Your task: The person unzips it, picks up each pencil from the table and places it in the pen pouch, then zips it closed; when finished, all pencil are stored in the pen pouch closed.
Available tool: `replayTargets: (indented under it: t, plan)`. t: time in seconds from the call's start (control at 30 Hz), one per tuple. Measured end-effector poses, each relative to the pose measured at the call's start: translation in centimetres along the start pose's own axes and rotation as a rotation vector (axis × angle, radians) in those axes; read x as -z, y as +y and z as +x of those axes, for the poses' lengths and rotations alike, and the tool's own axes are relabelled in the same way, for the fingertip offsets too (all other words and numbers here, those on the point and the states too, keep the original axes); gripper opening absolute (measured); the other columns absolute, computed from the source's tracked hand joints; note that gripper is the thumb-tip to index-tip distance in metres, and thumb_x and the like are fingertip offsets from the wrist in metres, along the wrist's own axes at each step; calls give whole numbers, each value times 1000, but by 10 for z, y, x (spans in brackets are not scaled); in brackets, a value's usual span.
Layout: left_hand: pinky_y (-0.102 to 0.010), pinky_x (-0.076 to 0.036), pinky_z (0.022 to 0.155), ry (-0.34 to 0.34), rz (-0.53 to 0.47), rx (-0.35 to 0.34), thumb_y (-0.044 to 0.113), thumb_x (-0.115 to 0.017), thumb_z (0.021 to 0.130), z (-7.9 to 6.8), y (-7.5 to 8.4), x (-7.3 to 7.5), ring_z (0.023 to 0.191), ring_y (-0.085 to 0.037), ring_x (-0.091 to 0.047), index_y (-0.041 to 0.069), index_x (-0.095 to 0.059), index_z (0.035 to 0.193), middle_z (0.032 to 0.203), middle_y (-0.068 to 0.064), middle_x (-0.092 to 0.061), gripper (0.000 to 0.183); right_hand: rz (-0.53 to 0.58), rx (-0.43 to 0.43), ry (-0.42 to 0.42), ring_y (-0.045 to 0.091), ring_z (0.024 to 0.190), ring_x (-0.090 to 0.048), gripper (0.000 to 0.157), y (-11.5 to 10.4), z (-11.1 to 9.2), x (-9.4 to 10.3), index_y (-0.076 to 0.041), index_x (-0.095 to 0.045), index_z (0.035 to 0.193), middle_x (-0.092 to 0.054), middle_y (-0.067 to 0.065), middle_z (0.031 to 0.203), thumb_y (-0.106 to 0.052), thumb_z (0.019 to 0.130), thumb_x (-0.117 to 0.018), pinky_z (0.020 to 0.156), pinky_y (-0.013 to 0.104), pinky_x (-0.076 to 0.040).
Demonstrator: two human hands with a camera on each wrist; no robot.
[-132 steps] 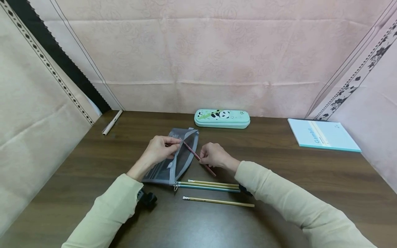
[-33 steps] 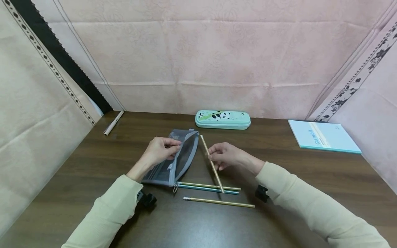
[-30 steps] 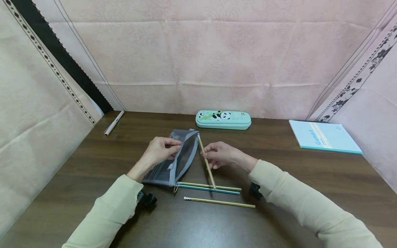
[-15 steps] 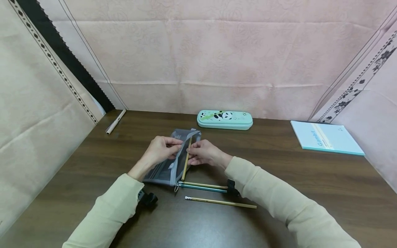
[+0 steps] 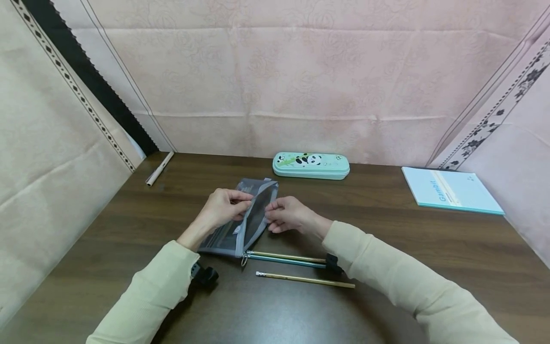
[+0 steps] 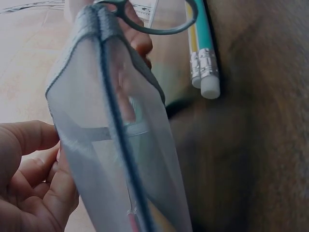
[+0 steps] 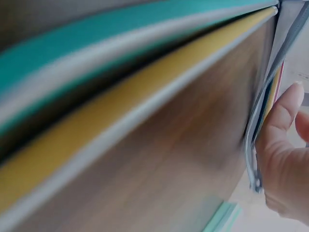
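A grey mesh zip pouch (image 5: 223, 234) lies with its mouth spread toward the right. My left hand (image 5: 227, 206) pinches its upper rim between thumb and fingers. Through the mesh in the left wrist view show a yellow pencil (image 6: 161, 220) and a thin red one (image 6: 133, 222). My right hand (image 5: 290, 216) is at the pouch's mouth, fingers loosely bent, with nothing visible between thumb and fingers in the right wrist view. Just below the pouch lie a gold pencil (image 5: 288, 256) and a teal pencil (image 5: 285, 260), side by side. Nearer me lies another gold pencil (image 5: 305, 280).
At the back of the wooden table (image 5: 206, 306) stands a mint panda pencil case (image 5: 311, 171). A light blue notebook (image 5: 451, 191) lies at the right. Far left, a white pen-like stick (image 5: 160, 168) rests near the table's corner. Cloth walls enclose the table.
First a dark red pencil, then a gold pencil in my right hand went into the pouch's mouth. The right hand has let go of the gold one and drawn slightly back. My left hand stayed put.
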State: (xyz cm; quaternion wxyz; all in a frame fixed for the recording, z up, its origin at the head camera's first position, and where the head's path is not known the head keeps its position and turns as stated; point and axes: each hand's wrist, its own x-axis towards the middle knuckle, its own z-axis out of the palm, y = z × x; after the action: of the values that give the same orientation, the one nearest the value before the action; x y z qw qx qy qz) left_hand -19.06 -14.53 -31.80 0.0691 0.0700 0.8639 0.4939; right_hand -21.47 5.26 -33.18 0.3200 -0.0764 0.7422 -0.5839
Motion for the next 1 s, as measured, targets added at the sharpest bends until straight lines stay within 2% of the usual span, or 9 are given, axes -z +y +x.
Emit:
replayTargets:
  t: [0.1, 0.23, 0.33, 0.43, 0.63, 0.8, 1.0]
  plan:
    - [-30, -59, 69, -1, 0, 3, 13, -61, 92, 0, 0, -1, 71, -13, -64, 1, -67, 114, 106, -16, -64, 25, -146, 28, -40, 9, 60, -58, 21, 7, -12, 12, 9, -57, 110, -60, 5, 78, -2, 92, -56, 57, 19, -54]
    - [-31, -59, 70, -10, 0, 6, 13, -61, 92, 1, 0, -1, 70, -12, -63, 1, -67, 114, 106, -16, -64, 26, -355, 119, -177, 9, 63, -57, 16, 23, -30, 30, 8, -63, 102, -64, 4, 76, 0, 88, -61, 59, 23, -55]
    - [-31, -59, 71, -15, 4, 6, 13, -61, 92, 2, 0, -1, 71, -13, -63, 1, -67, 114, 108, -16, -64, 26, -461, 196, -247, 7, 64, -54, 14, 34, -41, 38, 5, -65, 98, -63, 1, 74, -2, 87, -63, 57, 23, -53]
    - [-32, -59, 71, -19, 8, 3, 13, -60, 92, 2, 0, -2, 71, -13, -63, 1, -66, 115, 108, -16, -63, 26, -508, 235, -263, 6, 63, -50, 12, 41, -45, 40, 2, -66, 96, -58, -4, 69, -5, 86, -65, 52, 21, -48]
    - [-32, -59, 70, -15, 2, -9, 12, -60, 92, 2, -2, -2, 71, -14, -64, 0, -66, 115, 104, -17, -64, 26, -526, 253, -255, 6, 58, -45, 7, 43, -46, 37, 0, -66, 91, -50, -5, 63, -3, 84, -67, 47, 18, -39]
    - [-31, -59, 70, -15, 0, -7, 12, -60, 92, 2, -2, -2, 71, -13, -64, 0, -66, 115, 105, -17, -64, 26, -558, 281, -246, 5, 56, -44, 6, 42, -48, 35, 0, -65, 88, -50, -4, 64, -2, 83, -68, 48, 16, -40]
    - [-31, -59, 69, -18, -5, 0, 12, -59, 92, 1, -1, -2, 69, -12, -63, 0, -66, 115, 106, -17, -64, 26, -689, 348, -232, 3, 59, -45, 4, 42, -49, 32, -3, -65, 84, -51, -5, 65, -2, 82, -68, 52, 15, -40]
